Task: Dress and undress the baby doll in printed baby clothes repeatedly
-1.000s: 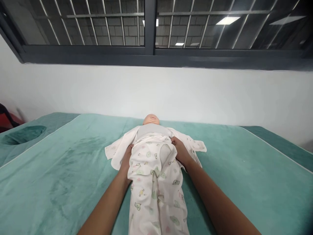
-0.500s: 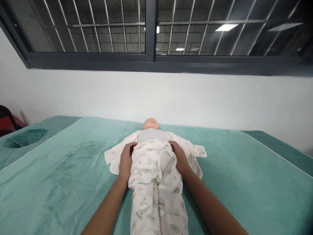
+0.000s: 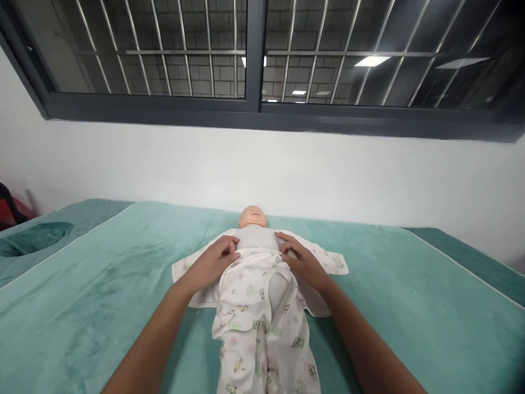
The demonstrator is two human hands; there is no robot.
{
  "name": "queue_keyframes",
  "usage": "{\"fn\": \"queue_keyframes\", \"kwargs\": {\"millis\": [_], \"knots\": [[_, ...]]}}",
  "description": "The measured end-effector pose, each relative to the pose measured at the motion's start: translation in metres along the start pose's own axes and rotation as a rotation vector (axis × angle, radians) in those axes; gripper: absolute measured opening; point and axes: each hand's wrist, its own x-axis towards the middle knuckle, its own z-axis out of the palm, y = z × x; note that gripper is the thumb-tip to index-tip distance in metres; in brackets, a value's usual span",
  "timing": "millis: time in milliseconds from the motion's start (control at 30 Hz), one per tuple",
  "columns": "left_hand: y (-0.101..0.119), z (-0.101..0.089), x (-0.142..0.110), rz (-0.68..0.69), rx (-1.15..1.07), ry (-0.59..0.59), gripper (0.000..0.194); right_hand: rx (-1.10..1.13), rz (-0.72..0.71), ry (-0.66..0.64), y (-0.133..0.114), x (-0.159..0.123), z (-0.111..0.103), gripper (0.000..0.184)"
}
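One doll (image 3: 252, 218), one jacket (image 3: 205, 298), one pair of trousers (image 3: 246, 295), two hands — one left hand (image 3: 213, 261), one right hand (image 3: 307, 265).
Two jacket sleeves (image 3: 337, 264), two trouser legs (image 3: 241, 355), one window (image 3: 164, 110) with two panes (image 3: 223, 33) — and one hollow (image 3: 36, 238).

Both hands' fingers (image 3: 234, 256) touch the doll's printed trousers (image 3: 250, 290).

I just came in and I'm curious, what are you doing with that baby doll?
A person is dressing a baby doll that lies on its back on a green cover. The left hand and right hand are both at the waistband of the printed trousers, one on each side. The trousers are up over the doll's belly, below a pale grey top. A white jacket lies open underneath, its sleeves spread out.
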Motion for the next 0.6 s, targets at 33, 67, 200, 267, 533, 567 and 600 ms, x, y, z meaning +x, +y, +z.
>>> {"fn": "queue_keyframes", "kwargs": {"millis": [33,67,200,267,533,567,600], "knots": [[-0.001,0.001,0.002,0.003,0.023,0.014,0.020,0.003,0.004,-0.043,-0.003,0.003,-0.003,0.014],[-0.002,0.002,0.005,0.001,0.055,0.038,0.020,0.004,0.010,-0.084,-0.005,0.006,-0.004,0.014],[-0.013,0.009,0.025,-0.063,0.235,0.208,0.019,-0.036,0.024,-0.162,-0.015,0.021,-0.005,0.017],[-0.019,0.013,0.038,-0.109,0.274,0.296,0.019,-0.109,0.034,-0.124,-0.015,0.032,-0.002,0.019],[-0.034,0.029,0.059,-0.277,0.279,0.438,0.008,-0.472,0.189,0.141,0.008,0.077,0.016,0.016],[-0.036,0.030,0.058,-0.274,0.264,0.440,0.008,-0.444,0.193,0.142,0.010,0.078,0.018,0.016],[-0.038,0.032,0.057,-0.254,0.242,0.439,0.010,-0.406,0.189,0.134,0.011,0.077,0.019,0.016]]}}
